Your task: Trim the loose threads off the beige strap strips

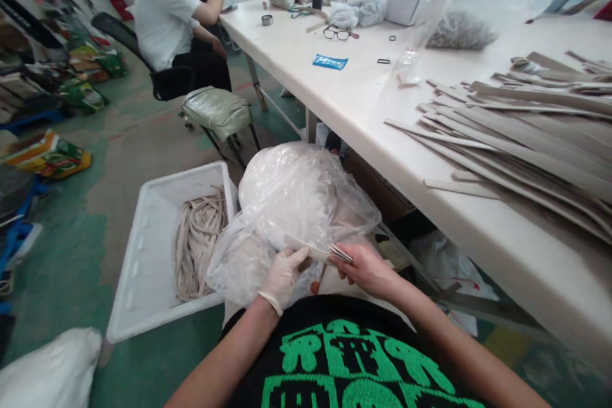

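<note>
My left hand (281,273), in a pale thin glove, pinches a flat beige-grey strap (316,251) that runs across my lap. My bare right hand (367,268) is closed around the strap's other end. Thin edges, grey and white, stick out between the right fingers; whether they are folds of this strap or separate pieces I cannot tell. Just beyond both hands, a large clear plastic bag (301,194) with whitish contents rests on my lap. To its left, a white bin (143,255) holds a heap of similar beige straps (198,245).
Many flat straps (535,134) lie on the white table (363,99) to my right. Glasses (337,33), a blue packet (329,62) and small buckles (383,61) lie farther back. A seated person (167,19) is beyond a padded stool (217,109). A white sack (52,370) sits lower left.
</note>
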